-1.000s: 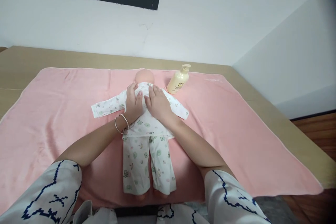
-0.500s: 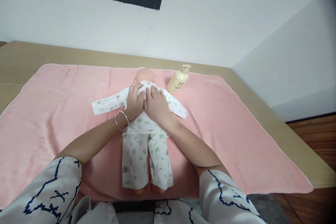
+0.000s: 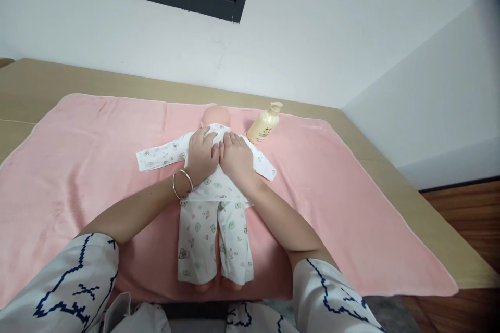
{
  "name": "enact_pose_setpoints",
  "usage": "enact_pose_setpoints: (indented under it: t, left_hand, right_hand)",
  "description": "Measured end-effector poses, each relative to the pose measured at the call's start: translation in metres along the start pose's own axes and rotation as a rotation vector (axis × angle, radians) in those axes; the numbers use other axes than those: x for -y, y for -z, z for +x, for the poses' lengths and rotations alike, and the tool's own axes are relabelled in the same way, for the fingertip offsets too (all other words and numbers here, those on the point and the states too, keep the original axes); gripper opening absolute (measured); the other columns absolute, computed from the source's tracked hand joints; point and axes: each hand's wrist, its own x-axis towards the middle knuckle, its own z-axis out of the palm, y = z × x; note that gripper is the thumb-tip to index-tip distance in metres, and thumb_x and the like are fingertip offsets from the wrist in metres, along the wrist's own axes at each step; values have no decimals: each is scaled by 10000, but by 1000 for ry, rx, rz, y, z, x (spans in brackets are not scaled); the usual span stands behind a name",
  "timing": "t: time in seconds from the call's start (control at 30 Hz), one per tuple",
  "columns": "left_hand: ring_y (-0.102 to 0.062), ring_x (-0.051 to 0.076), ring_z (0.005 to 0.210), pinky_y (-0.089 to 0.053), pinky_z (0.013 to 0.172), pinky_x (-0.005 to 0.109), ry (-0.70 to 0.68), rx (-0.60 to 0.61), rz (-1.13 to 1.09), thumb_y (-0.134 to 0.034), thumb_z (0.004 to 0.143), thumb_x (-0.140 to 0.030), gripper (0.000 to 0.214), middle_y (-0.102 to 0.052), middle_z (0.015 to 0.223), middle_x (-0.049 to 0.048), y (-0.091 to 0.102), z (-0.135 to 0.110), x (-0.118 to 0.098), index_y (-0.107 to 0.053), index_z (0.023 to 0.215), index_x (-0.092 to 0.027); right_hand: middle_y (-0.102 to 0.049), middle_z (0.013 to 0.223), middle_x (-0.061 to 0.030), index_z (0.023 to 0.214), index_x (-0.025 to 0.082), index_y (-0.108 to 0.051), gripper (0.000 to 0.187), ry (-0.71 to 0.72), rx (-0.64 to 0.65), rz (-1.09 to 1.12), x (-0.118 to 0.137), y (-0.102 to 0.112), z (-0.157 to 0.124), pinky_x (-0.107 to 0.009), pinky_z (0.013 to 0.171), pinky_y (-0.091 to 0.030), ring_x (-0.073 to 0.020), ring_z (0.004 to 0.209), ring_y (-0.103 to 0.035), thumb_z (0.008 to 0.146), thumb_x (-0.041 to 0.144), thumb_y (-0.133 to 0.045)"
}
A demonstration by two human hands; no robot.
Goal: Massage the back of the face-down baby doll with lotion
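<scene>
A baby doll (image 3: 216, 115) in white printed pajamas lies with its head away from me, its sleeves spread and its legs toward me. Both my hands rest flat on the upper part of its pajama top (image 3: 221, 186). My left hand (image 3: 202, 155), below a bangle (image 3: 182, 183) on the wrist, lies on the left side. On the right side is my right hand (image 3: 236, 158), its fingers stretched out. The two thumbs meet near the middle. The printed pants (image 3: 198, 242) cover the doll's legs down to the feet.
A pale yellow pump bottle (image 3: 264, 124) stands just right of the doll's head. Under everything spreads a pink blanket (image 3: 109, 156) on a wooden table (image 3: 113, 77). Behind is a white wall (image 3: 164, 36) with a dark window frame (image 3: 211, 5).
My hands stay on the doll's top; the right hand has shifted slightly and its fingers are closer together. The whole view has tilted a little.
</scene>
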Motion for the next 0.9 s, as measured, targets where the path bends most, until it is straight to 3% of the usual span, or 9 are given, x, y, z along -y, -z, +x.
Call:
enact_pose_setpoints:
  t: [0.17,0.37,0.57,0.7,0.8,0.9]
  left_hand:
    - [-544,330,1190,-425,1056,502,115,35,83,-497,893,-214,346,-600,1272,167,3,-2,-3,-613,1212,-144]
    - [-556,309,1168,-435,1024,473,96,124,75,-457,929,-221,319,-641,1249,134,4,2,-5,-617,1199,-168]
    - [-562,332,1199,-413,1074,493,165,137,105,-504,880,-236,403,-652,1252,167,3,6,-1,-589,1255,-113]
    - [-552,320,1240,-394,1107,498,102,147,111,-460,892,-210,414,-630,1311,168,2,6,1,-576,1275,-106]
    - [-563,305,1241,-406,1103,479,30,137,124,-420,930,-207,384,-643,1303,163,3,4,2,-591,1257,-102]
    - [-604,304,1161,-458,1027,463,-42,120,137,-403,959,-226,315,-686,1214,153,4,1,0,-658,1116,-129]
  right_hand:
    - [-529,1471,-257,1420,-5,-506,523,10,39,65,-4,0,1,-487,1195,-360,-342,1412,-477,1025,275,-308]
    - [-426,1567,-214,1498,17,-407,571,123,201,155,-29,-1,21,-518,1253,-253,-323,1490,-365,1030,330,-318]
    - [-456,1531,-259,1479,-29,-415,556,18,198,50,-3,9,2,-481,1232,-307,-335,1475,-392,1024,263,-286]
    - [-464,1522,-266,1478,-34,-415,556,29,212,2,6,14,-8,-486,1226,-318,-342,1476,-392,1019,261,-305]
    - [-469,1525,-249,1474,-8,-431,545,45,219,40,-3,14,-1,-474,1222,-328,-329,1472,-399,1019,269,-314]
    - [-486,1522,-221,1431,37,-490,515,82,219,143,-19,10,13,-464,1221,-328,-313,1458,-416,1015,303,-342]
